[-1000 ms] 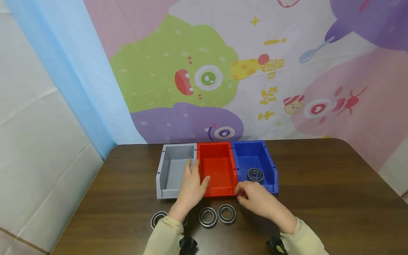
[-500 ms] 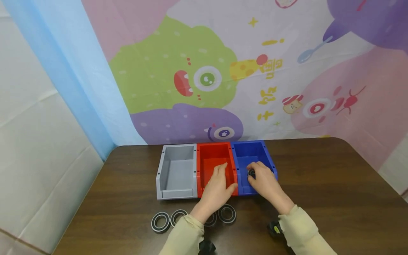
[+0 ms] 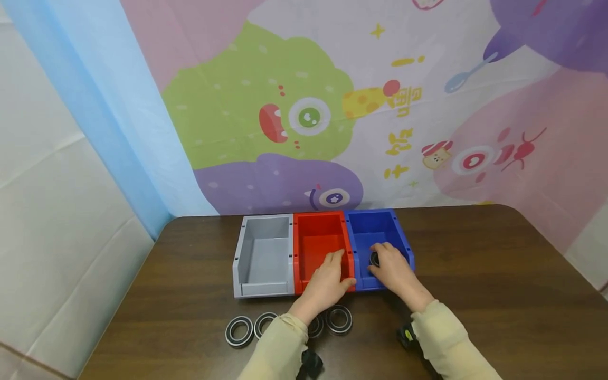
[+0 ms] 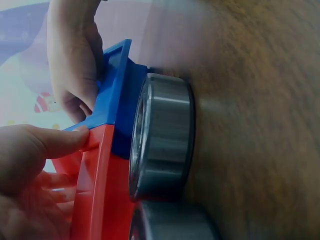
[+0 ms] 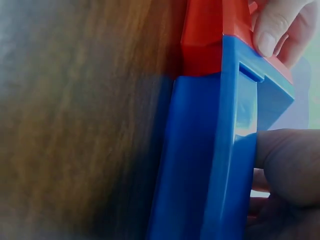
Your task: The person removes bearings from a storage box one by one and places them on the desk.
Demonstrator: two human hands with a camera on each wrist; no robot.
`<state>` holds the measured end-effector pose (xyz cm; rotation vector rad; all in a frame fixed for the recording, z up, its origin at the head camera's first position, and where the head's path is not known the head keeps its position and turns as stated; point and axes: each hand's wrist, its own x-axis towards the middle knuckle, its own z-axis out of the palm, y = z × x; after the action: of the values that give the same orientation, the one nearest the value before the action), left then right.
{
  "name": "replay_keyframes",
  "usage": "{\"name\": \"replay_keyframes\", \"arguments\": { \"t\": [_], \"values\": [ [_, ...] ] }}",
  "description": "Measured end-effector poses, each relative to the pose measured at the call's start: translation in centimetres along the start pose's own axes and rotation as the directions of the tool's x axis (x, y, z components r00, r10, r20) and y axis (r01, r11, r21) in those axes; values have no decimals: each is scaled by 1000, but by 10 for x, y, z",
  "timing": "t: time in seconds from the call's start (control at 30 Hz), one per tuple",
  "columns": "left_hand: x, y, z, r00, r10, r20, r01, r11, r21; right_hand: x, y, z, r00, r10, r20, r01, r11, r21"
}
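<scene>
My right hand (image 3: 396,270) reaches down into the blue bin (image 3: 372,222). Its thumb and fingers close round a ball bearing (image 3: 374,259), mostly hidden by the hand in the head view. My left hand (image 3: 324,282) lies over the red bin (image 3: 307,232), thumb touching the front corner by the blue bin, fingers extended inside. From the left wrist, the thumb (image 4: 67,141) shows right on the red rim. Several more bearings lie flat in a row on the table before the bins, including one (image 3: 239,332) at the left and one (image 3: 339,320) at the right.
A grey bin (image 3: 263,290) stands left of the red one, side by side with it. The brown wooden table (image 3: 484,274) extends on both sides. A cartoon-printed curtain (image 3: 228,121) hangs behind its back edge.
My left hand has moved right from between the grey and red bins to the red bin's right corner. My right hand has gone into the blue bin and taken hold of the bearing there.
</scene>
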<state>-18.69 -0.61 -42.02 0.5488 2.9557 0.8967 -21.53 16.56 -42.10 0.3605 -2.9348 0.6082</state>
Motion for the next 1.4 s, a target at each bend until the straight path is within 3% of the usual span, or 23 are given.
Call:
{"name": "replay_keyframes", "arguments": {
  "t": [0.33,0.67,1.0,1.4],
  "values": [
    [2,-1,0,999,11,37,-12,1000,23,10,-2,-3,987,68,149,-62,997,-45],
    [-1,-2,0,999,25,29,-26,999,20,15,-6,-1,975,50,216,-20,990,-140],
    [0,-2,1,1000,9,17,-8,1000,-17,15,-6,3,986,37,164,-13,989,-149],
    [1,0,1,1000,12,9,-12,1000,-1,9,-9,7,999,-39,6,40,982,-183]
  ]
}}
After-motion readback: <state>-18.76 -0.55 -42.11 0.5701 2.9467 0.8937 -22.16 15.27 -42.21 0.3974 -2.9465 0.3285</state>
